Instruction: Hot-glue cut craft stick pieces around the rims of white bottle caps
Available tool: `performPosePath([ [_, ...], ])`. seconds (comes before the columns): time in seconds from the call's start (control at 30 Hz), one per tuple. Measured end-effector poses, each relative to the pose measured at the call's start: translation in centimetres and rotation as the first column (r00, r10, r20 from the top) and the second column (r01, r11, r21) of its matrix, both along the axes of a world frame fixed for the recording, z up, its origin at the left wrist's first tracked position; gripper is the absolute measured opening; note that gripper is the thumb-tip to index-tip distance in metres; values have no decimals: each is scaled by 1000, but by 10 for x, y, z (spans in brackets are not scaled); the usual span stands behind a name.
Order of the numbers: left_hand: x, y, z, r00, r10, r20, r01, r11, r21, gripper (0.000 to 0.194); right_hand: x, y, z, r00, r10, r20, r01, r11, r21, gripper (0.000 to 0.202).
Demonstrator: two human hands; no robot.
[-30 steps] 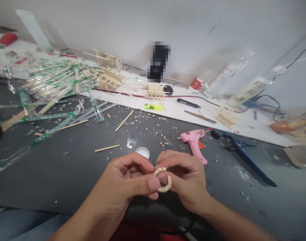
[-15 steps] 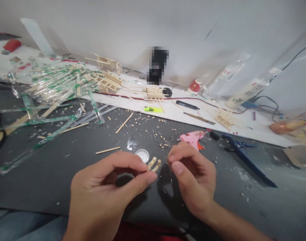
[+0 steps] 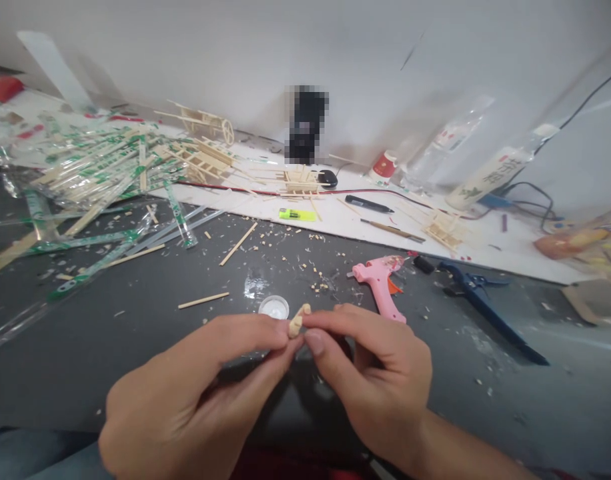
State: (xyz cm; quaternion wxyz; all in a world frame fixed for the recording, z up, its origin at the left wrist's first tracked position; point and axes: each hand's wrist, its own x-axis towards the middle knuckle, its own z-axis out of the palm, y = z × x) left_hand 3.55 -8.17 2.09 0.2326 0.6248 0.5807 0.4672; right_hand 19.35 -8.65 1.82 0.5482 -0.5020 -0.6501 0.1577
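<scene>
A small pale wooden piece (image 3: 296,325) is pinched between the thumb and fingertips of my left hand (image 3: 205,387), low in the middle of the view. My right hand (image 3: 380,373) meets it from the right, its thumb and index finger closed at the piece's right side. Fingers hide much of the piece. Just behind my left fingertips lies a round white lid (image 3: 274,307) on the dark table. A pink glue gun (image 3: 380,280) rests beyond my right hand.
Wrapped wooden sticks (image 3: 95,167) are heaped at the left. Small wooden carts (image 3: 205,160) stand on the white board (image 3: 255,205) at the back. Blue pliers (image 3: 490,313) lie at the right. Tiny wood bits are scattered centrally.
My right hand has moved left and its fingertips now touch the piece in my left hand. The piece has turned, and the glue gun is less covered. The view has shifted slightly.
</scene>
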Motion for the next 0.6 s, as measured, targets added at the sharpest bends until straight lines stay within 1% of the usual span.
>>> performPosePath([
  [0.13, -6, 5, -8, 989, -126, -80, 123, 992, -42, 19, 2, 1, -3, 999, 20, -25, -22, 998, -56, 15],
  [0.3, -5, 5, -12, 982, -124, -142, 122, 992, -22, 18, 6, 3, -5, 998, 39, -47, -41, 998, -52, 15],
  [0.4, -5, 3, -11, 973, -162, -164, 159, 987, -32, 19, 5, 3, -5, 999, 26, -41, -27, 999, -34, 15],
  [0.5, -6, 2, -11, 965, -186, -184, 185, 983, -19, 20, 3, 3, -6, 1000, 9, -16, -9, 1000, 9, 16],
  [0.6, -6, 3, -12, 966, -179, -184, 182, 983, 0, 22, 1, 4, -9, 1000, -15, 18, 14, 998, 59, 17],
])
